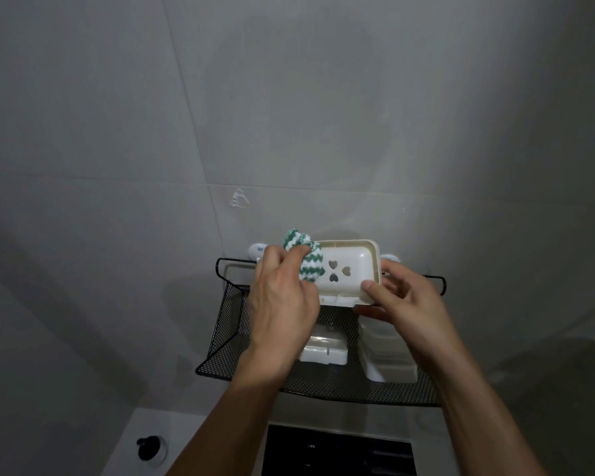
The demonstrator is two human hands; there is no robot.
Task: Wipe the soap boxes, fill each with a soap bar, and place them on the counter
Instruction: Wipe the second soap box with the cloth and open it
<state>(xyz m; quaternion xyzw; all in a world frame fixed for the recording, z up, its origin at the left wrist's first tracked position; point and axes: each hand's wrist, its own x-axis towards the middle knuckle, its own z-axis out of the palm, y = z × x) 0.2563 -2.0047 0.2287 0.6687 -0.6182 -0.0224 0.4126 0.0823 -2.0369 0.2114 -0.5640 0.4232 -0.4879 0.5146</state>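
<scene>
Soap box above basket: right hand grips edge, left hand presses cloth inside.

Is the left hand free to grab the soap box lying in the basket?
Probably not yet: the left hand grips a cloth, though that soap box lies uncovered just below.

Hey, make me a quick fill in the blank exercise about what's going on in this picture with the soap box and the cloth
1. The left hand presses a green and white striped ____ into the soap box.
2. The right hand grips the box by its ____ end.
3. The tray's cut-out holes are shaped like ____.
4. More boxes sit in a black mesh ____ below.

Missing words: cloth; right; hearts; basket
</scene>
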